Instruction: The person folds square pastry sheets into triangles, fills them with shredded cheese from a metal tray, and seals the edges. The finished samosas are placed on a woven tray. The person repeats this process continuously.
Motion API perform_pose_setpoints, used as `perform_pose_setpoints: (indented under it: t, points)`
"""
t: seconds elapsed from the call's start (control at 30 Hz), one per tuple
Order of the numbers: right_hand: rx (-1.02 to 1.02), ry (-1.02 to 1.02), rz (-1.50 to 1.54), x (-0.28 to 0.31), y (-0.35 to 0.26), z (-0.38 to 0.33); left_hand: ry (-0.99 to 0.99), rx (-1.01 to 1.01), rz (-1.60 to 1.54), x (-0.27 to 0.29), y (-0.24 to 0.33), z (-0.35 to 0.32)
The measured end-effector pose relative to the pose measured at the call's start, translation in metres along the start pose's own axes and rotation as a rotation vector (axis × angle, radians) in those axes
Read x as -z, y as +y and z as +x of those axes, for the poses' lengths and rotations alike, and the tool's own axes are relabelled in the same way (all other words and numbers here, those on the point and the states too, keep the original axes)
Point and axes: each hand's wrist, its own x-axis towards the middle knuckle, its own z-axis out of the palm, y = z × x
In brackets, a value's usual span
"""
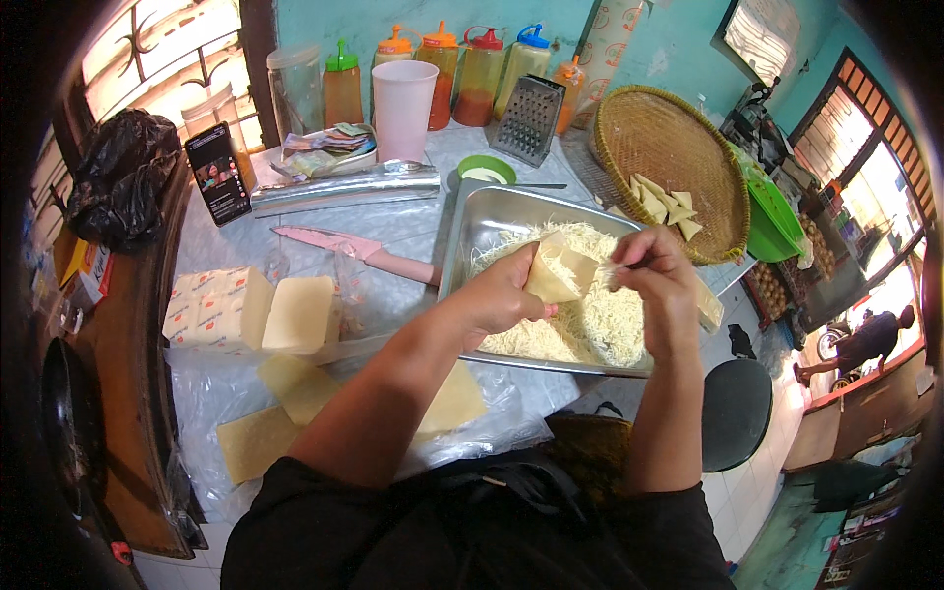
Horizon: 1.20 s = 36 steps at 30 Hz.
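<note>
Left grip clasps wrapper; right grip pinches shreds

Shirt: black all over, plain cloth, with soft wrinkles, on the person's body
Left sleeve: black and loose, with a wide end that leaves the forearm bare
Right sleeve: black too, the same loose kind (the two look like a pair)
Strings: thin, black, near the middle of the front, with one tiny pale bit; too dark to see how they are tied
Left hand: bare, with a rounded thumb tip
Right hand: bare, with bent knuckles showing
</note>
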Motion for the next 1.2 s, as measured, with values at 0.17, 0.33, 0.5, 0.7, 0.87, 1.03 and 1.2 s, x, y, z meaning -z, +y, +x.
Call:
perform_pose_setpoints:
  t: [0.17,0.33,0.5,0.7,0.87,1.03,1.2]
  points:
    - [-0.008,-0.095,-0.346,-0.022,0.011,-0.002,0.006,0.023,0.077,0.001,0.0,-0.002]
    - [0.015,-0.042,-0.323,-0.025,0.008,-0.006,-0.005,0.056,0.102,0.003,-0.002,0.001]
    - [-0.061,-0.104,-0.085,-0.034,0.009,-0.005,-0.003,0.11,0.113,0.003,-0.001,-0.001]
    - [-0.093,-0.081,-0.016,-0.028,0.011,-0.007,-0.024,0.178,0.016,-0.001,0.005,-0.004]
    - [-0.079,0.069,-0.29,-0.014,0.001,-0.013,0.114,0.16,-0.227,-0.005,0.014,-0.001]
    - [-0.513,-0.368,-0.19,-0.022,0.012,-0.021,0.206,0.01,-0.362,-0.016,0.025,-0.005]
    - [-0.339,-0.42,0.577,-0.031,0.017,-0.031,0.071,-0.056,-0.403,-0.03,0.037,-0.016]
